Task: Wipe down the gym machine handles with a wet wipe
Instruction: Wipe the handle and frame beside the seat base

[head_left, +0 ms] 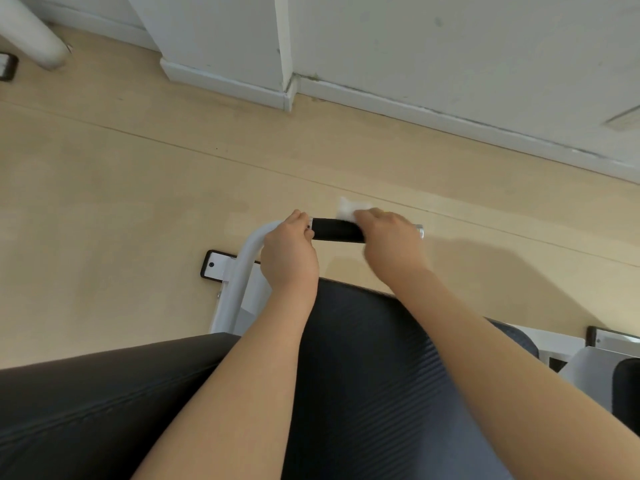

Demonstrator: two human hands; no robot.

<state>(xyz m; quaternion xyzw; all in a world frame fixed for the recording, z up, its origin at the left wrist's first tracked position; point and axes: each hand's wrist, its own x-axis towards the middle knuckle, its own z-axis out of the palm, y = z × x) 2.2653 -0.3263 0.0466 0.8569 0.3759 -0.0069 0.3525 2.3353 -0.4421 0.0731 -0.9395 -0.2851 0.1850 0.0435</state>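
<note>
A black foam handle (336, 230) sits on a white metal tube (242, 268) of the gym machine, with a chrome end cap (419, 231) at its right tip. My left hand (289, 252) grips the white tube just left of the black grip. My right hand (389, 242) is wrapped round the right part of the handle and holds a white wet wipe (349, 207) against it. A corner of the wipe sticks out above my fingers. The part of the handle under my right hand is hidden.
Black padded cushions (363, 375) of the machine fill the lower view under my forearms. The machine's base plate (213, 265) is bolted to the beige floor (138, 188). A white wall and skirting board (415, 109) run along the back. More white frame parts (588, 368) stand at lower right.
</note>
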